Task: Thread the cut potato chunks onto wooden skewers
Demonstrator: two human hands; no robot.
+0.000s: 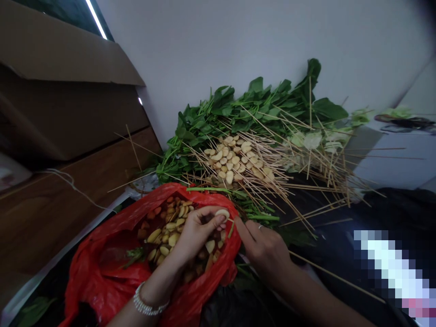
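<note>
Skewer (337, 277) partly out of sight behind right hand (267, 245).

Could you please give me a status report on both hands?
Left hand: pinching pale slice over red bag. Right hand: gripping skewer, near end at the slice; piercing unclear. Nothing visible in the way.

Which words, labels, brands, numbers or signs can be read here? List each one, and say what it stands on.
None: no readable text shows in this view.
The red plastic bag and the cardboard box show no legible lettering.
The bright patch at lower right is pixelated, so nothing reads there.
</note>
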